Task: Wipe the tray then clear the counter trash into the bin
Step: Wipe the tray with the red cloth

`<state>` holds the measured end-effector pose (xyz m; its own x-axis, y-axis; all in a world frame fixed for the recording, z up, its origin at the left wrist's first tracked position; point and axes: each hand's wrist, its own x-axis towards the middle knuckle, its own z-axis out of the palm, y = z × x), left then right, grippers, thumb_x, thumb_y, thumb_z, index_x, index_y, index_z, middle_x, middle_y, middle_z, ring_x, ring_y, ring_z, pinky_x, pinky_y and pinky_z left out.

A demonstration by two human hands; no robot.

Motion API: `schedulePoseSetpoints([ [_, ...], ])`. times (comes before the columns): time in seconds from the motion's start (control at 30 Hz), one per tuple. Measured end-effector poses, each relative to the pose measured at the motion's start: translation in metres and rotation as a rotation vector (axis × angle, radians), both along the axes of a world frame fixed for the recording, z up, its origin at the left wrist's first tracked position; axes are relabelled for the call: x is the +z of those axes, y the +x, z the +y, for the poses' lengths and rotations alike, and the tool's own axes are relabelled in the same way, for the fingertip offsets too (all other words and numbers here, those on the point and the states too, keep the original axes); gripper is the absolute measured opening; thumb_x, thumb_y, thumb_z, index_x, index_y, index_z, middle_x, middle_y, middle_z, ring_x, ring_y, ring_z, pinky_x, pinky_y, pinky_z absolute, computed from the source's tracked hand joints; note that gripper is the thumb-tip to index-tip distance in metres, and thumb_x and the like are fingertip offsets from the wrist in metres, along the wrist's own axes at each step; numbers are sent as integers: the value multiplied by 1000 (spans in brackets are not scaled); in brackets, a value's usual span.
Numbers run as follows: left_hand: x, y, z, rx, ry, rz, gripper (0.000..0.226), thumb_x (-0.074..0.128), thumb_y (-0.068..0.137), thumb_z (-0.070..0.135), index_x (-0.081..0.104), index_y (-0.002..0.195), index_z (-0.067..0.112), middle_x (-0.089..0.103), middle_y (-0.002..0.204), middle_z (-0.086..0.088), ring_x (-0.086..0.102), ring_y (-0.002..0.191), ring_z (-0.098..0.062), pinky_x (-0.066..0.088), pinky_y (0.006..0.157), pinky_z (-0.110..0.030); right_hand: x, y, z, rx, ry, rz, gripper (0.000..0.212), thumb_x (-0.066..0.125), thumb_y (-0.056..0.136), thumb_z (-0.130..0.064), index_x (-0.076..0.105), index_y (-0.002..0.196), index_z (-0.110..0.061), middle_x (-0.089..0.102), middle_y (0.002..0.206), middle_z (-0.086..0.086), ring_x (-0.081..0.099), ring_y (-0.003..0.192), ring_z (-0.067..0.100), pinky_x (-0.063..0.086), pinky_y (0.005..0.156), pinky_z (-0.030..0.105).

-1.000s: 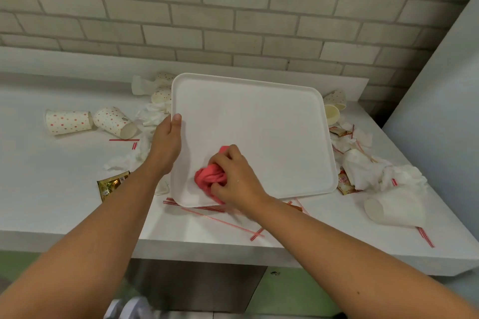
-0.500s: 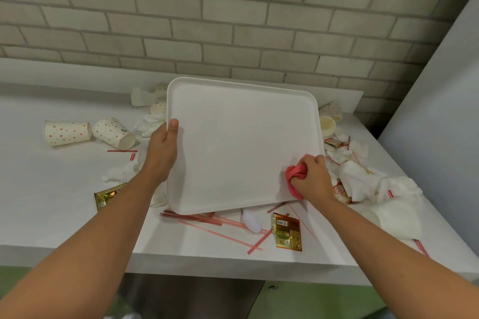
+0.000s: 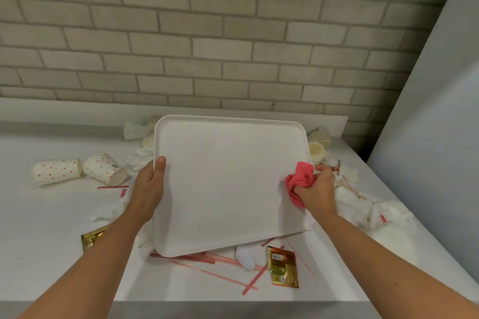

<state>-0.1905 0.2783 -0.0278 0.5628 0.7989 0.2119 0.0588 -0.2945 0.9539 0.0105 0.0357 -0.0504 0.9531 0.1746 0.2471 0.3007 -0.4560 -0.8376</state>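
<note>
Pink crumpled cloth (image 3: 299,182) — smooth tray (image 3: 228,184)

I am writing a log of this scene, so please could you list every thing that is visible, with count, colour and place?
tray: one, white, tilted up over the counter's middle.
cloth: one, pink-red, bunched against the tray's right edge.
paper cups: two white with red dots lying at left; a few more behind the tray's far corners, partly hidden.
sauce packets: two, gold, one below the tray's near edge, one by the left forearm.
straws: several, red-striped, mostly near the front edge.
crumpled napkins: several, white, mostly at right.
counter: one, white, below a grey brick wall.
left hand: grips the tray's left edge.
right hand: holds the cloth.
</note>
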Motion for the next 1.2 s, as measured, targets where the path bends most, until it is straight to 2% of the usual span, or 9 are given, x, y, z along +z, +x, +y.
schedulePoseSetpoints([
  [0.07, 1, 2, -2, 11, -7, -1, 40, 28, 100, 35, 55, 118, 11, 57, 94, 2, 53, 90, -19, 38, 64, -19, 11, 3, 7, 44, 128, 79, 46, 64, 79, 2, 37, 116, -9, 51, 91, 1, 55, 82, 20, 49, 70, 26],
  [0.3, 7, 10, -9, -19, 11, -42, 31, 31, 100, 33, 56, 105, 16, 57, 85, 10, 54, 78, -7, 40, 63, -18, 47, -2, 49, 171, 437, 71, 35, 46, 87, 7, 44, 118, -9, 52, 99, -4, 56, 91, 7, 51, 75, 18],
  [0.4, 11, 13, -9, -43, 31, -45, 30, 32, 99, 34, 56, 102, 16, 59, 86, 10, 55, 80, -7, 42, 65, -18, 59, -11, 68, 278, 532, 52, 33, 43, 89, 5, 46, 101, -26, 52, 97, -12, 58, 92, 5, 56, 82, 35],
  [0.57, 12, 20, -14, -53, 63, -52, 29, 34, 99, 34, 58, 102, 18, 63, 93, 2, 59, 90, -16, 46, 75, -27, 65, -33, 116, 575, 459, -23, 15, 29, 83, 4, 40, 84, -7, 48, 68, 10, 54, 72, 24, 42, 43, 33],
  [0.63, 12, 22, -14, -48, 92, -54, 29, 34, 99, 33, 58, 102, 17, 64, 98, -2, 59, 94, -19, 47, 81, -31, 57, -39, 131, 593, 287, -105, 17, 38, 78, -17, 44, 91, -26, 57, 84, 7, 49, 78, 22, 49, 68, 54],
  [0.73, 10, 22, -13, -63, 132, -60, 31, 33, 99, 33, 60, 103, 18, 67, 100, -5, 61, 95, -19, 48, 85, -33, 54, -62, 135, 585, 14, -293, 59, 51, 83, -37, 39, 138, -22, 43, 141, 3, 36, 126, 18, 23, 110, 28],
  [0.8, 10, 22, -14, -81, 137, -73, 33, 31, 100, 33, 62, 105, 21, 68, 100, -3, 62, 96, -15, 49, 86, -30, 57, -79, 141, 650, -12, -478, 72, 54, 81, -40, 33, 145, -12, 33, 151, 3, 25, 139, 14, 13, 112, 19],
  [1.03, 11, 16, -19, -102, 48, -117, 32, 29, 98, 37, 60, 89, 37, 65, 94, 11, 60, 88, 5, 46, 76, -9, 55, -82, 153, 760, -184, -676, 61, 36, 87, -36, 35, 145, -17, 31, 153, -1, 24, 143, 12, 13, 119, 35],
  [1.2, 11, 19, -22, -77, 62, -134, 42, 34, 98, 40, 61, 89, 9, 64, 88, -12, 58, 84, -18, 48, 80, -35, 59, -75, 146, 709, -192, -723, 66, 33, 81, -38, 36, 145, -18, 34, 152, 0, 26, 142, 13, 18, 118, 36],
])
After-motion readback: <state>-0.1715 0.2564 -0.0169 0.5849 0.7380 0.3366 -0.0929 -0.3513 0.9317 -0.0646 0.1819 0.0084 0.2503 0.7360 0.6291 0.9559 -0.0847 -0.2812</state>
